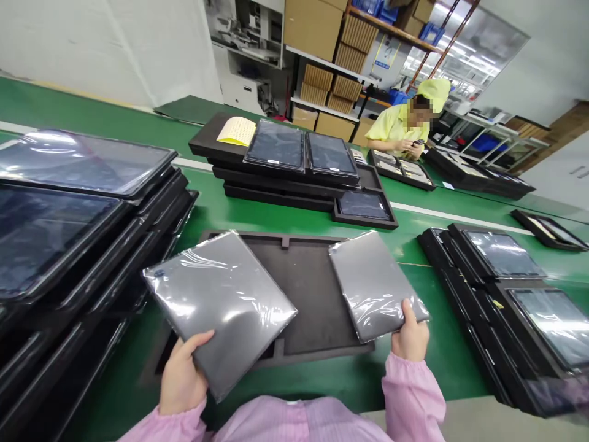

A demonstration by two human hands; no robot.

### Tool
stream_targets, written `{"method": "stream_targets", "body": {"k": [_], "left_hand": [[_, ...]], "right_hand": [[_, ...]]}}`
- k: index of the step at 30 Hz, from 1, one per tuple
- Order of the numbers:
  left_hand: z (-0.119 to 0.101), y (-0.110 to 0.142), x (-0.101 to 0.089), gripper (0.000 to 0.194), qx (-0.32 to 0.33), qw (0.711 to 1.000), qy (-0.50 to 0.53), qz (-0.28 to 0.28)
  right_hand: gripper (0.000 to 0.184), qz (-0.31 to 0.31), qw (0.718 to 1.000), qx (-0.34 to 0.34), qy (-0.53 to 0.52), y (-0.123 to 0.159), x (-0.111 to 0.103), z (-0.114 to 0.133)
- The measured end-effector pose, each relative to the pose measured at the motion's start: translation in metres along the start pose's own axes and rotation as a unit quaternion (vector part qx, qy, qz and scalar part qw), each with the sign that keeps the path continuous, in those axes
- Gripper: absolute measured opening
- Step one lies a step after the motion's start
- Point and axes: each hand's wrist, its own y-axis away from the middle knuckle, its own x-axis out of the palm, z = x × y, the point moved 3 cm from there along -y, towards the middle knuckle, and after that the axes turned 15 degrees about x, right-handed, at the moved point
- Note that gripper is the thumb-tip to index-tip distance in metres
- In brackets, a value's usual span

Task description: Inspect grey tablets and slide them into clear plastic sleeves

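In my left hand [184, 371] is a grey tablet [223, 307] in clear plastic film, gripped at its near left edge with the thumb on top. My right hand [411, 334] grips a second film-wrapped grey tablet [375, 285] by its near right corner. Both tablets show their backs, each with a camera lens at the far left corner. They are tilted over a black foam tray [313, 301] on the green bench. The tray's middle is bare between them; the tablets cover parts of both its sides.
Stacked black trays with tablets stand at the left [151, 209] and right [478, 294]. Another tray stack [276, 181] lies ahead, with a yellow sheet [236, 131] on top. Across the bench, a person in yellow [391, 126] handles a small item.
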Motion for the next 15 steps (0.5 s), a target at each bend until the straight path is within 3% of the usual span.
{"method": "stream_targets", "body": {"k": [3, 5, 6, 10, 13, 15], "left_hand": [[0.017, 0.016, 0.02, 0.017, -0.098, 0.988, 0.116, 0.031], [0.02, 0.031, 0.04, 0.016, -0.143, 0.979, 0.144, 0.028], [0.02, 0.037, 0.049, 0.015, -0.159, 0.976, 0.15, -0.008], [0.015, 0.054, 0.083, 0.011, -0.195, 0.963, 0.187, -0.016], [0.013, 0.049, 0.085, 0.011, -0.18, 0.966, 0.186, -0.001], [0.013, 0.04, 0.079, 0.011, -0.139, 0.976, 0.168, 0.004]], "right_hand": [[0.043, -0.096, 0.992, -0.078, 0.022, -0.005, -0.006, 0.007], [0.049, -0.114, 0.983, -0.135, 0.056, -0.004, -0.002, 0.01], [0.051, -0.106, 0.978, -0.163, 0.077, -0.002, 0.002, 0.01], [0.038, 0.027, 0.95, -0.256, 0.176, 0.01, 0.022, 0.001], [0.028, 0.168, 0.911, -0.285, 0.247, 0.021, 0.033, -0.015], [0.038, 0.247, 0.882, -0.277, 0.292, 0.026, 0.036, -0.024]]}}
